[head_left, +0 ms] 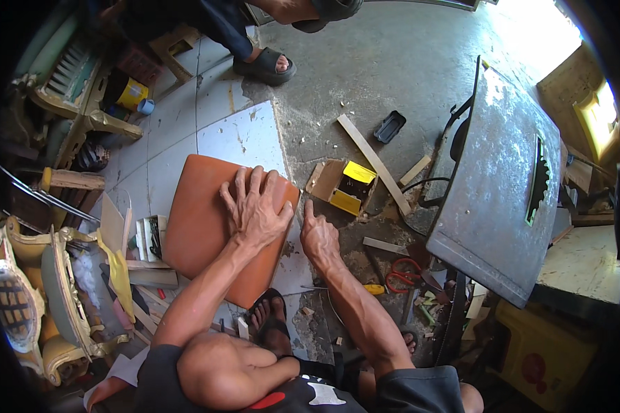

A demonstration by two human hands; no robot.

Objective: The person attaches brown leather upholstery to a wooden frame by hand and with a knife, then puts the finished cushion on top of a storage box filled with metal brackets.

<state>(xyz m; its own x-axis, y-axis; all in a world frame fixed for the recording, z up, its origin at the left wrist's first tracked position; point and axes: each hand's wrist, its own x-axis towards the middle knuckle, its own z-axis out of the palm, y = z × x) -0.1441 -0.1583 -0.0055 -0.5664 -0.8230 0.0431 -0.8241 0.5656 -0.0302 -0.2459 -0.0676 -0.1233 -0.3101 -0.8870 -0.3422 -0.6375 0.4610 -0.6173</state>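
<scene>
An orange-brown panel, smooth like a covered seat pad point(203, 217), stands tilted in front of me on the tiled floor. My left hand point(255, 213) lies on it with its fingers spread, near its right edge. Just off that edge is my right hand point(319, 237), its index finger extended toward the panel's right corner and its other fingers curled in. Whatever those curled fingers may hold is hidden. Beyond the right hand sits an open yellow and black cardboard box point(353, 187) with dark contents.
At right stands a metal saw table point(499, 186) with a toothed blade in its slot. Wood strips point(373, 164), a black tray point(390, 127), red-handled scissors point(403, 275) and a yellow-handled screwdriver point(373, 289) lie about. Carved chair frames point(62, 296) crowd the left. Another person's sandalled foot point(269, 67) is ahead.
</scene>
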